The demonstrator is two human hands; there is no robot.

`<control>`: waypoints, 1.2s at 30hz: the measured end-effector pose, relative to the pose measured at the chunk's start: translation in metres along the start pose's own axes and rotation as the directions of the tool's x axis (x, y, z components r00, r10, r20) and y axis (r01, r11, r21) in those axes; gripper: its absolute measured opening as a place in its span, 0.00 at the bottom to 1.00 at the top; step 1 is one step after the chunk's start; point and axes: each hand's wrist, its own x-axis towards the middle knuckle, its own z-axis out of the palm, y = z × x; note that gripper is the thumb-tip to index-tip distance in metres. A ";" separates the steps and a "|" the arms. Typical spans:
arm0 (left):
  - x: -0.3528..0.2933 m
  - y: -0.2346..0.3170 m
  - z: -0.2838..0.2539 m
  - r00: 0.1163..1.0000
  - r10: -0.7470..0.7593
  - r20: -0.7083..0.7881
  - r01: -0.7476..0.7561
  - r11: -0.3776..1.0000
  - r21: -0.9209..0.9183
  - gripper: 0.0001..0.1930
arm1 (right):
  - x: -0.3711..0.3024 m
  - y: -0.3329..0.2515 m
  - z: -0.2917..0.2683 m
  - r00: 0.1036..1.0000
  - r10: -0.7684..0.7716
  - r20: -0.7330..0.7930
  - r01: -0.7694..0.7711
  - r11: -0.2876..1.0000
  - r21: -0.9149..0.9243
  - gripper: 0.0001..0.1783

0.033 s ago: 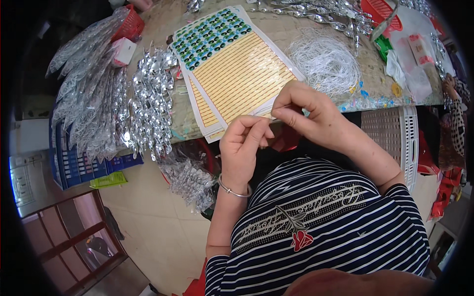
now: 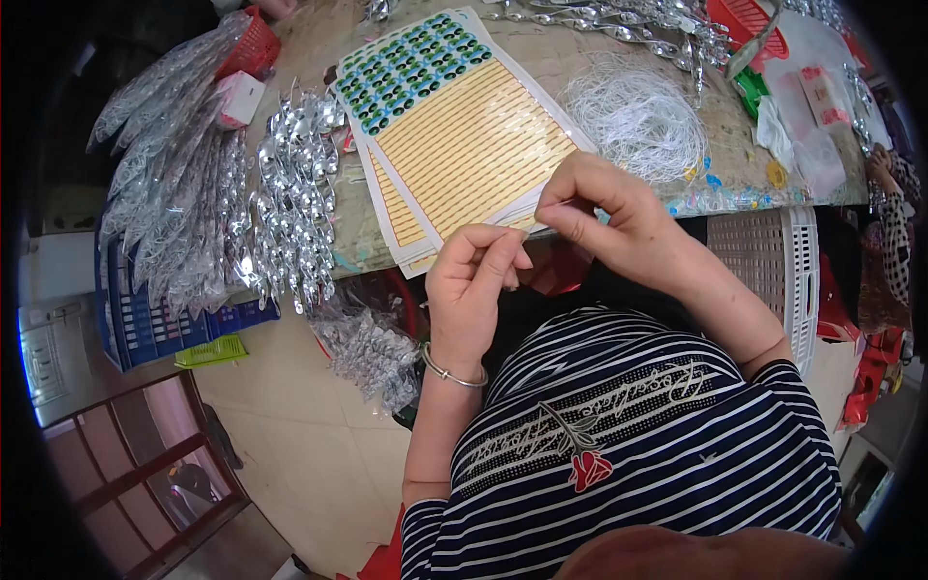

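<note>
My left hand (image 2: 470,290), with a silver bangle at its wrist, is closed in a pinch just off the table's front edge. To its right, my right hand (image 2: 609,215) also pinches, thumb against forefinger, with its fingertips a small gap away. Whatever lies between the fingertips is too fine to make out. Right behind both hands lies a stack of printed sheets (image 2: 474,145), yellow with rows of thin reddish stripes. On top at the far end are rows of green and blue oval stickers (image 2: 416,72). A tangle of white string (image 2: 633,116) rests beyond my right hand.
Silver twisted foil spirals (image 2: 295,188) hang over the table edge at left, beside bagged ones (image 2: 179,174). More spirals (image 2: 619,29) lie at the back, near a red basket (image 2: 749,34). Below are a blue crate (image 2: 145,319) and a white crate (image 2: 800,280). Another person's arm (image 2: 894,222) shows far right.
My hands have drawn very slightly apart: the left shifted a little to the left, the right a touch to the right. Both remain pinched.
</note>
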 end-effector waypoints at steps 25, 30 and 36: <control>-0.008 -0.020 -0.011 0.984 -0.174 0.040 0.171 0.983 0.073 0.06 | 0.007 0.019 -0.004 0.952 0.305 -0.013 -0.246 0.790 0.562 0.08; -0.003 -0.015 -0.007 0.983 -0.181 0.025 0.181 0.983 0.015 0.07 | 0.007 0.018 -0.001 0.962 0.270 0.027 -0.214 0.694 0.688 0.09; 0.001 -0.007 -0.002 0.987 -0.160 -0.015 0.159 0.986 -0.059 0.07 | 0.006 0.019 0.014 1.000 -0.014 -0.010 0.014 0.995 0.099 0.06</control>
